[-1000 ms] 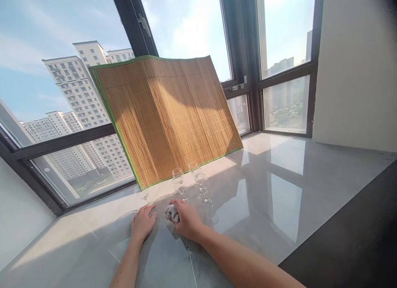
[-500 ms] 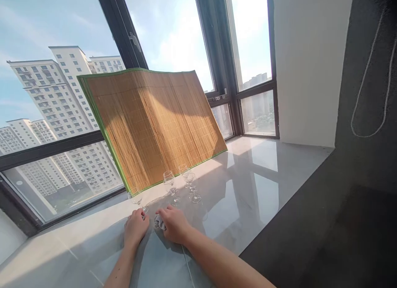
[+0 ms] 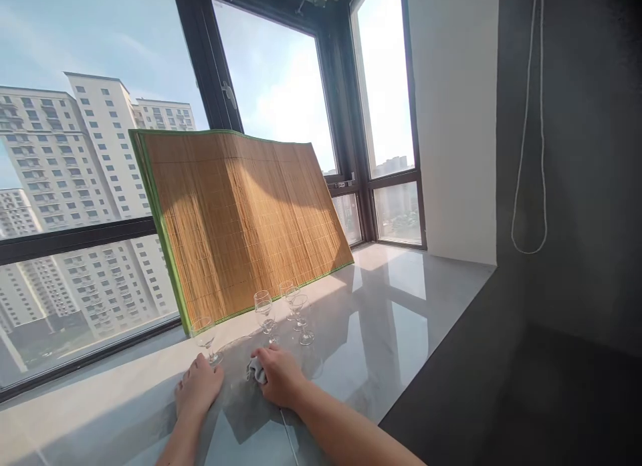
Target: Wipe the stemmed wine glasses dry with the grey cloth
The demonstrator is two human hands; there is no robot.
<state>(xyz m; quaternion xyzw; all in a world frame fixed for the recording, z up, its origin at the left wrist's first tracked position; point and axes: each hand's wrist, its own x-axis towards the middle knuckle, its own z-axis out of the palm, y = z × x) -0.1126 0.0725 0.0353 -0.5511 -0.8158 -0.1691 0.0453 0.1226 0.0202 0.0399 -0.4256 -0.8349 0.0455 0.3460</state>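
The grey cloth (image 3: 257,371) sits crumpled in the right hand (image 3: 281,376), grasped, inward from the window-side edge of the sill surface (image 3: 371,359), probably bunched for firmer hold; the left hand (image 3: 198,387) is just beside a wine glass (image 3: 204,332); whether gripping, I cannot tell.

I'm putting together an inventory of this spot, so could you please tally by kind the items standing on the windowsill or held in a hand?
Stemmed glasses: 4
Green-edged bamboo mat: 1
Grey cloth, in the right hand: 1
Total: 6
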